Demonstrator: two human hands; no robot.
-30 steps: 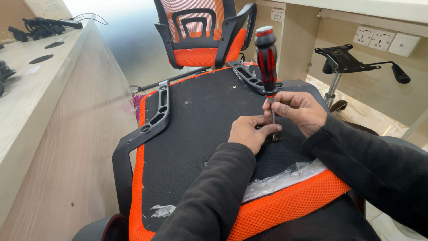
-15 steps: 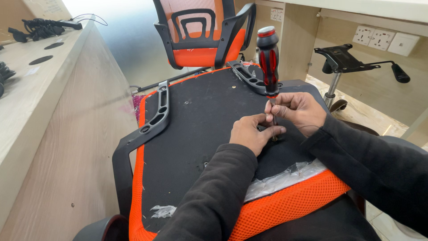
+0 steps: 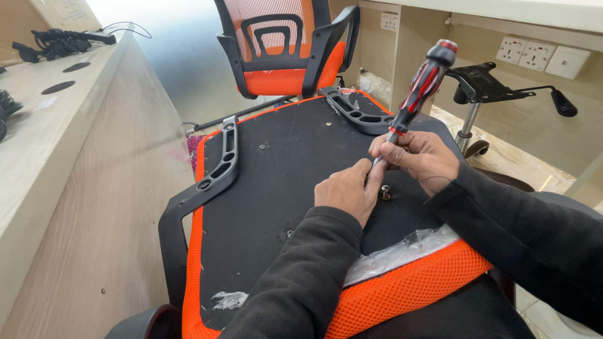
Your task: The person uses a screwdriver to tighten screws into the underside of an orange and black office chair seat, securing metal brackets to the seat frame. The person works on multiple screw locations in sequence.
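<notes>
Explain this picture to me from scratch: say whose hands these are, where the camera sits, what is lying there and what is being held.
The camera is worn on a person's head and looks down, so both arms in dark sleeves belong to that person. In front of them an orange office chair seat lies upside down, its black underside facing up, with a black armrest fixed along each side. The right hand grips the metal shaft of a red and black screwdriver, whose handle leans up and away. The left hand rests on the seat next to the tip, beside a small metal bolt. Behind stands a finished orange chair; at right a chair base mechanism; at left a wooden desk.
</notes>
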